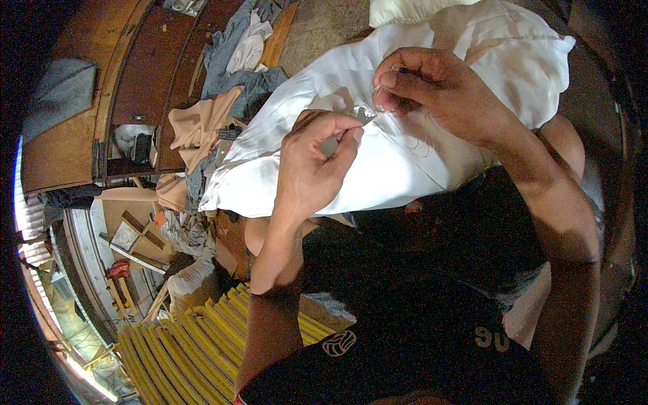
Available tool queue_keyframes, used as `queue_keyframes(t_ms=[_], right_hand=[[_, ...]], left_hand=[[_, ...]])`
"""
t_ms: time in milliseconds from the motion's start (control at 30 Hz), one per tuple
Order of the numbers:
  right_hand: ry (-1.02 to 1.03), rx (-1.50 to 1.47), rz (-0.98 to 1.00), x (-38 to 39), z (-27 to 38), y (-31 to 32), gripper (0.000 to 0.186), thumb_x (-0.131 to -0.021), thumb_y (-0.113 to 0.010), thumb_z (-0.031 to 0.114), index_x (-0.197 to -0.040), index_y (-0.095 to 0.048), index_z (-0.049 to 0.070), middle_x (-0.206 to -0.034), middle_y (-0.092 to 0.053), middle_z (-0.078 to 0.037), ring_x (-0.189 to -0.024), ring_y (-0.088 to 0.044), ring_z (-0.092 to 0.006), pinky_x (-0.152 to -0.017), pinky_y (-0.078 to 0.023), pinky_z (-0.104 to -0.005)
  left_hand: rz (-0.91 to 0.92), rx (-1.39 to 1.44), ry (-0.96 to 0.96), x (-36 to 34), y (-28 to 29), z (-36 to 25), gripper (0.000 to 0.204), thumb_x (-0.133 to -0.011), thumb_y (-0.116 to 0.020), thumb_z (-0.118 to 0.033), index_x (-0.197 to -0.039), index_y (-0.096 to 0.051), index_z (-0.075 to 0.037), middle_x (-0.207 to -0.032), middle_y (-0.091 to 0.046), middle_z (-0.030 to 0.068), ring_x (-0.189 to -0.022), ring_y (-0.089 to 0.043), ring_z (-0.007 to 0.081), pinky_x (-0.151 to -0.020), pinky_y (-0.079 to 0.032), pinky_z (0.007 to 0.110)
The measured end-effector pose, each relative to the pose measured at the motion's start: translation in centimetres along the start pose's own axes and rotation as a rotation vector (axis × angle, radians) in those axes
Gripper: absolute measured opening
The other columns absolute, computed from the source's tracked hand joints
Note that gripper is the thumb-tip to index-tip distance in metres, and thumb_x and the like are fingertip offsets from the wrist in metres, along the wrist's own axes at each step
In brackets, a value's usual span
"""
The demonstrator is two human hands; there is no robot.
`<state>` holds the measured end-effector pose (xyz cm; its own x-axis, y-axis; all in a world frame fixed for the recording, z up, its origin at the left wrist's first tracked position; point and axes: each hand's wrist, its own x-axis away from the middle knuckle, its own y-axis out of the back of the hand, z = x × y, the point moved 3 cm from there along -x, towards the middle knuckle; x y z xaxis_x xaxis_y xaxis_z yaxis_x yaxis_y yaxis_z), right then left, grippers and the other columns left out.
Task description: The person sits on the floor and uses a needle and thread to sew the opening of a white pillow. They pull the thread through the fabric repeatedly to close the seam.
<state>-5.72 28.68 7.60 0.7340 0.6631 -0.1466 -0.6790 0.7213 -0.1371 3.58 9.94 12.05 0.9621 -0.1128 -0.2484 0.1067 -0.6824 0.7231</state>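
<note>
A white, slightly shiny cloth lies across my lap. Thumb and forefinger of my left hand are pinched together on a gathered bit of it. Close by on the right, my right hand is raised just over the cloth with its fingers curled in. Thin pale thread loops around those fingers and hangs down onto the fabric. Between the two hands the cloth is puckered, with thread running at that spot. Whether a needle sits in my right fingers cannot be made out.
Yellow slats are at the lower left. A brown wooden cabinet stands at the far left, with tan cloth and grey cloth heaped beside it. Wooden pieces and bags clutter the floor below. A cream cushion-like bundle lies beyond the white cloth.
</note>
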Motion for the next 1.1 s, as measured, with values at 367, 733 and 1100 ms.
queue_keyframes(t_ms=[367, 733, 1100], right_hand=[[-0.040, -0.033, -0.026, 0.3, 0.3, 0.0, 0.027, -0.101, -0.061, 0.028, -0.104, -0.064, 0.002, -0.091, -0.067, -0.003, -0.084, -0.063, -0.0103, -0.080, -0.052, -0.0256], [-0.119, -0.056, 0.011, 0.4, 0.1, 0.0, 0.024, -0.100, -0.063, 0.027, -0.101, -0.065, 0.003, -0.087, -0.067, -0.002, -0.080, -0.062, -0.0104, -0.074, -0.052, -0.0260], [-0.233, -0.351, -0.008, 0.4, -1.4, -0.4, 0.022, -0.097, -0.066, 0.023, -0.105, -0.067, 0.002, -0.090, -0.071, -0.006, -0.079, -0.066, -0.0128, -0.074, -0.056, -0.0273]], left_hand=[[0.012, 0.026, 0.029, 0.0, -0.3, 0.0, 0.011, -0.086, -0.070, -0.006, -0.096, -0.071, -0.002, -0.085, -0.069, 0.0112, -0.083, -0.063, 0.0229, -0.078, -0.049, 0.032], [-0.019, 0.048, -0.036, 0.4, -1.4, 0.5, 0.010, -0.089, -0.068, -0.004, -0.098, -0.069, -0.002, -0.092, -0.069, 0.0126, -0.085, -0.064, 0.0251, -0.080, -0.050, 0.033], [-0.140, -0.041, -0.218, -0.1, -1.3, 0.2, 0.014, -0.081, -0.075, -0.002, -0.094, -0.071, -0.005, -0.091, -0.068, 0.0096, -0.089, -0.064, 0.0275, -0.081, -0.050, 0.035]])
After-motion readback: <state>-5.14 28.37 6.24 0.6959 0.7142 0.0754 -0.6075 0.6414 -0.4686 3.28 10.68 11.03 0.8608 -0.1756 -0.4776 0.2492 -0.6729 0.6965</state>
